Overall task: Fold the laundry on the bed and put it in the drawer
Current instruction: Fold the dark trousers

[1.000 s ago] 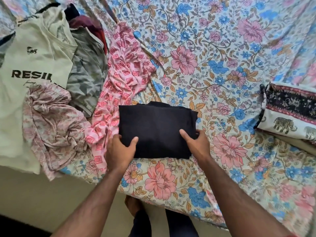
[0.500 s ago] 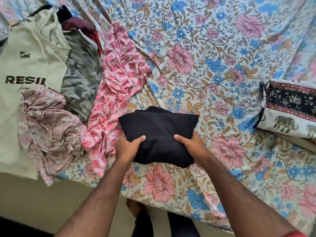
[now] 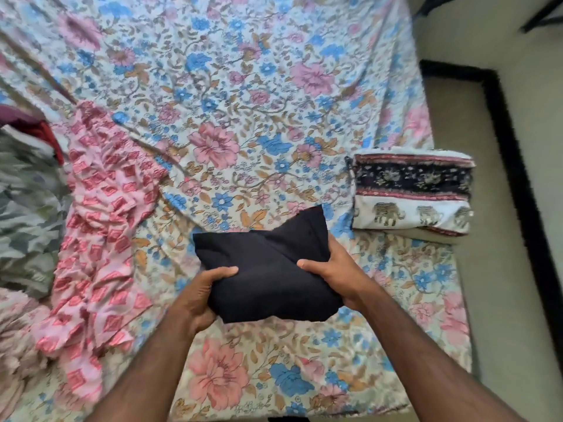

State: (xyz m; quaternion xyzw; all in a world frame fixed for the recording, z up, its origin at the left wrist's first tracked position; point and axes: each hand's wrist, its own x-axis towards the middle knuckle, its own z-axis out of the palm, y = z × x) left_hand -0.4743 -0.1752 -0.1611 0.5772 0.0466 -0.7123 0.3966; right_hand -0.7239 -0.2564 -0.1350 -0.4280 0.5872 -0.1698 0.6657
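Observation:
A folded black garment (image 3: pixel 268 269) is lifted above the floral bed sheet (image 3: pixel 243 117). My left hand (image 3: pixel 198 296) grips its left side with the thumb on top. My right hand (image 3: pixel 332 269) grips its right side the same way. A pink garment with red diamond print (image 3: pixel 100 239) lies unfolded to the left. Further left sit a grey camouflage garment (image 3: pixel 24 214) and a pale pink crumpled one (image 3: pixel 15 345). No drawer is in view.
A folded cloth with an elephant print (image 3: pixel 411 193) lies at the bed's right edge. A red garment (image 3: pixel 45 135) peeks out at the far left. The beige floor with a black border strip (image 3: pixel 524 208) runs along the right of the bed.
Both hands have lifted the black garment off the bed and carried it right. The view has swung right, so the pale green T-shirt has left the frame.

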